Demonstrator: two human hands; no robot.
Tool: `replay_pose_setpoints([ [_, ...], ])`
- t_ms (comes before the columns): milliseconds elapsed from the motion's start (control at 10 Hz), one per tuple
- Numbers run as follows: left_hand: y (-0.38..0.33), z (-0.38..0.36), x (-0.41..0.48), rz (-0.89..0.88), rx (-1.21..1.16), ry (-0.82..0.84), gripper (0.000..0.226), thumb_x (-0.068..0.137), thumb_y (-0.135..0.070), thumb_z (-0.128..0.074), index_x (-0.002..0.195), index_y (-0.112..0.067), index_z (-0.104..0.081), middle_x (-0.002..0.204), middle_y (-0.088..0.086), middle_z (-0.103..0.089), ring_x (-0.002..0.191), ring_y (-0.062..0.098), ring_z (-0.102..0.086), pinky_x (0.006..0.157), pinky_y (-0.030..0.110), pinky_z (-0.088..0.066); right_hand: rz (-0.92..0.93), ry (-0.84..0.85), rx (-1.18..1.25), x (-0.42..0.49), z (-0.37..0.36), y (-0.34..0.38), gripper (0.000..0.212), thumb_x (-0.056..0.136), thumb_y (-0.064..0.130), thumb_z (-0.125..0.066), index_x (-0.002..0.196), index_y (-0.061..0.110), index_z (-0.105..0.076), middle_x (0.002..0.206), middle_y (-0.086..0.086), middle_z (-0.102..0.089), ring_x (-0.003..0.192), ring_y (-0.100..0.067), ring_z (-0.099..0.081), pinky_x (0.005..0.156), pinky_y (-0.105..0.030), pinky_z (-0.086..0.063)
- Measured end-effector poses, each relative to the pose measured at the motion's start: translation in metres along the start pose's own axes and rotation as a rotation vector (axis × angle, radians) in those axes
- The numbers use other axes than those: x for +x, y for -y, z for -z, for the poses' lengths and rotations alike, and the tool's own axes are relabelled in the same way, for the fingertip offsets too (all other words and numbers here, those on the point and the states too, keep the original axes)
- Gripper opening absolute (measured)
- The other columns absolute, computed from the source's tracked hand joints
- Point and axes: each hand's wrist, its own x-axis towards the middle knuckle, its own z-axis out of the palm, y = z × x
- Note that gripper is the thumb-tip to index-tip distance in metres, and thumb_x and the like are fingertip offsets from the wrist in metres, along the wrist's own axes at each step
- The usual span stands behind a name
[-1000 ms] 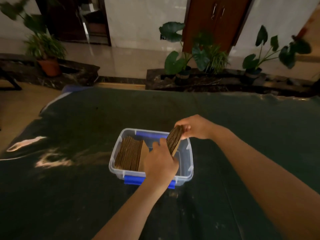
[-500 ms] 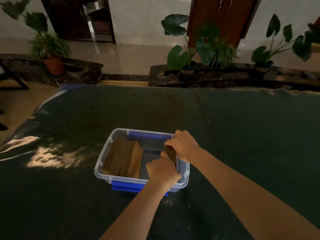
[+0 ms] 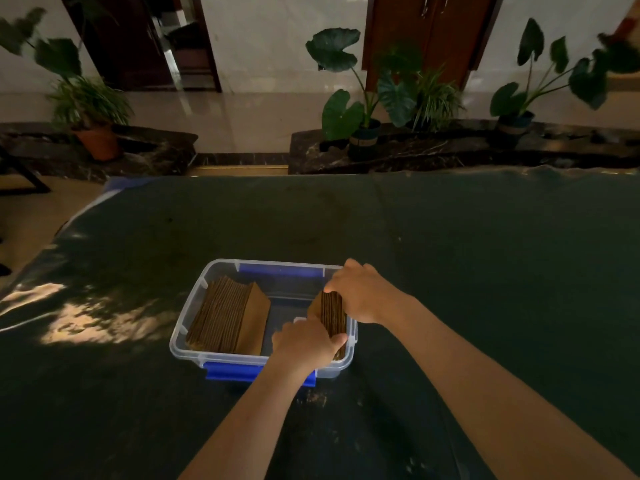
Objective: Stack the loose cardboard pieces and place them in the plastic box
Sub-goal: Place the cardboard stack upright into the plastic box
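A clear plastic box with blue clips stands on the dark green table cover. Inside it, on the left, a stack of brown cardboard pieces leans on edge. On the box's right side a second, thinner cardboard stack stands on edge against the wall. My left hand grips the near end of that stack. My right hand holds its far end from above. The stack's lower part is hidden by my hands and the box wall.
The dark green cover spreads widely around the box. A sunlit patch lies to the left. Beyond the table's far edge are potted plants, a terracotta pot and a dark stone ledge.
Both hands have lowered the thin cardboard stack from above the box rim down into the box's right side. The left stack has not moved.
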Motion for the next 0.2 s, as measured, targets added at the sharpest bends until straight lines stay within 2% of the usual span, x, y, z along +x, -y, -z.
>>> replay_pose_setpoints([
  [100,0.005,0.008,-0.007,0.019,-0.114,-0.176,0.059,0.088,-0.056,-0.036,0.128,-0.013,-0.039,0.114,0.014,-0.06,0.102,0.03,-0.059,0.091,0.042,-0.049,-0.083,-0.115,0.308,-0.017,-0.004,0.002,0.046,0.092,0.005,-0.047,0.134,0.022,-0.047,0.138,-0.002,-0.048,0.127,-0.021,-0.037,0.107,-0.042,-0.034],
  [200,0.017,0.014,-0.017,0.048,-0.519,-0.384,0.054,0.09,-0.042,-0.045,0.135,-0.013,-0.036,0.13,0.017,-0.05,0.117,0.033,-0.05,0.09,0.037,-0.044,-0.202,-0.253,0.826,-0.04,-0.007,0.007,0.043,0.093,0.006,-0.047,0.132,0.023,-0.048,0.136,0.0,-0.051,0.127,-0.017,-0.042,0.106,-0.039,-0.04],
])
